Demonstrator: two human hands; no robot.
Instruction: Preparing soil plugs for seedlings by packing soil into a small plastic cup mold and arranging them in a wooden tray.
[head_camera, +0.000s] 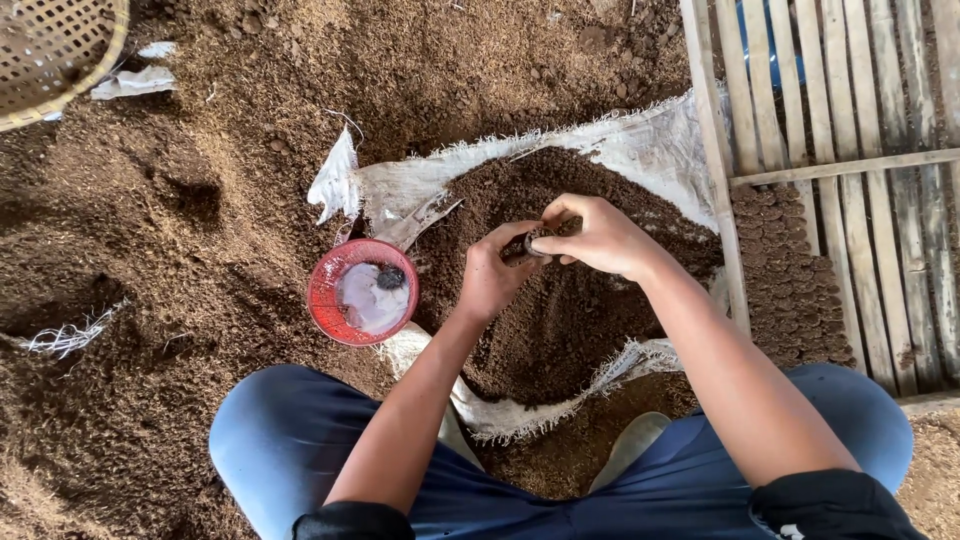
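My left hand (492, 277) and my right hand (597, 237) meet above a heap of dark brown soil (560, 320) lying on an open white woven sack (640, 140). Between the fingers of both hands sits a small dark soil-filled pot (528, 246), gripped from the left and the right. My right fingers curl over its top. A red round bowl (362, 291) with a pale inside and a dark lump in it stands on the ground just left of my left hand.
A wooden slatted frame (830, 170) runs along the right, with rows of several small filled soil pots (790, 280) packed inside it. A woven bamboo basket (55, 55) shows at the top left corner. Loose brown husk covers the ground (180, 200). My blue-trousered knees (290, 440) frame the bottom.
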